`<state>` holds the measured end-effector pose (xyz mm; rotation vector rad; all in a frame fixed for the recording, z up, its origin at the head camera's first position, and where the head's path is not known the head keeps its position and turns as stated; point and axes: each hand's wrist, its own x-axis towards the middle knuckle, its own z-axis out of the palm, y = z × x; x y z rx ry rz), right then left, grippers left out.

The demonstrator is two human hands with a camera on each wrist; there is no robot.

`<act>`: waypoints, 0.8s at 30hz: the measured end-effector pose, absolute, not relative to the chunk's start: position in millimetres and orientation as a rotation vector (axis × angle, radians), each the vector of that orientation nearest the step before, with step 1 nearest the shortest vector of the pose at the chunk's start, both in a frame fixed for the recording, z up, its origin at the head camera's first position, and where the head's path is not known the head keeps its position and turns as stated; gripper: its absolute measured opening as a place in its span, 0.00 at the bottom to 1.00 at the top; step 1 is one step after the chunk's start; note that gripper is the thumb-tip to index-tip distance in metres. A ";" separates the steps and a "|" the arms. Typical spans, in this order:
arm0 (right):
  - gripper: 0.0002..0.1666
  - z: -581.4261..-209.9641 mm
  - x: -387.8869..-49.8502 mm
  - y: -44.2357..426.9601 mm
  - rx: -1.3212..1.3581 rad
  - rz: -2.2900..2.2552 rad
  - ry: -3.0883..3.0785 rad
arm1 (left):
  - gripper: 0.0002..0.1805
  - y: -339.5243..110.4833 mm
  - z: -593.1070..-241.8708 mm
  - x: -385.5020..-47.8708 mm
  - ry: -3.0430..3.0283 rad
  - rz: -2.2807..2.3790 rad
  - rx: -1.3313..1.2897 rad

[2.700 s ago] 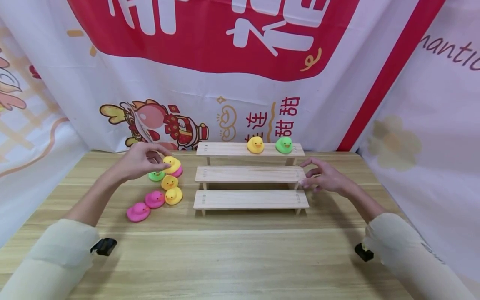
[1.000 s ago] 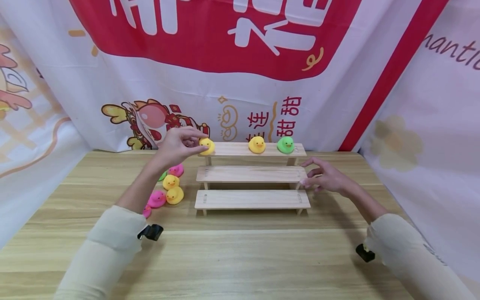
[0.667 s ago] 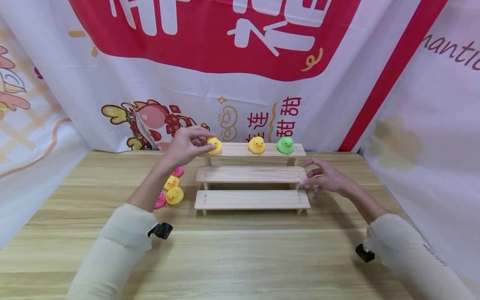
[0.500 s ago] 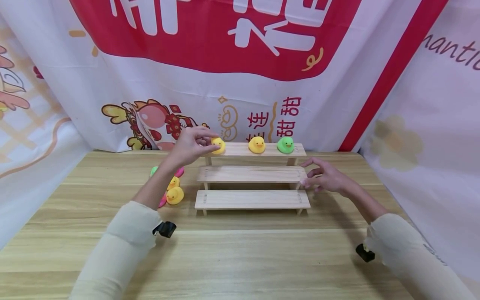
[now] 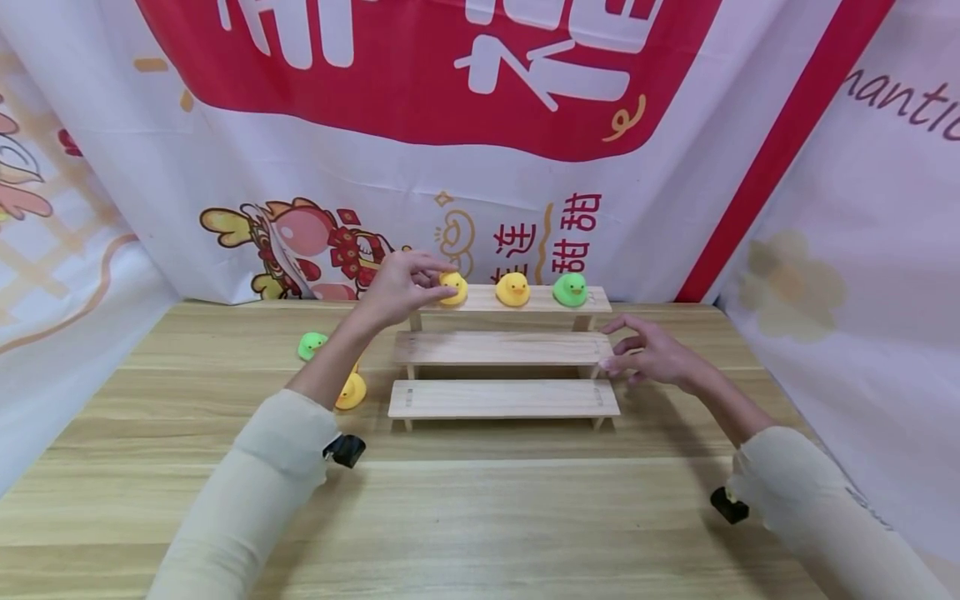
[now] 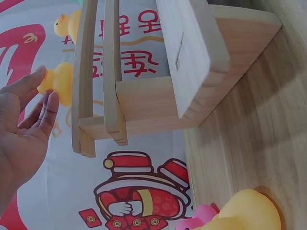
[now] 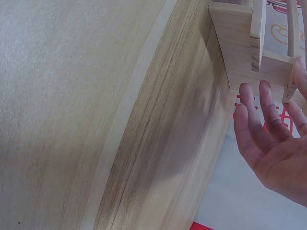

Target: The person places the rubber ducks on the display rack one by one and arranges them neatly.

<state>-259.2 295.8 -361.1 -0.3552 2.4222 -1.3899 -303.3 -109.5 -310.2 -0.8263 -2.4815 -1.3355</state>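
While resting half-spread right hand (image 5: 651, 357) at middle shelf's right edge (image 5: 596, 350), pinched yellow duck (image 5: 453, 290) in left hand (image 5: 401, 287) at top shelf (image 5: 480, 300)!

On the backdrop cloth (image 5: 645, 200) I read red 甜甜 (image 5: 583, 211) and 连 (image 5: 513, 238) (the big white characters (image 5: 585, 83) above are cropped); “antic” (image 5: 892, 94) shows on the right-hand cloth (image 5: 862, 333), and the lettering (image 5: 870, 508) on my right sleeve (image 5: 802, 483) is too small.

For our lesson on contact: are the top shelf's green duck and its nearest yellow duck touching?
Apart: the head view shows bare shelf between the green duck and the yellow duck.
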 end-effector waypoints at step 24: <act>0.32 -359.9 -259.7 295.4 -0.348 -1.368 2.431 | 0.18 -107.3 -314.1 -309.4 -2.530 -1.373 -0.797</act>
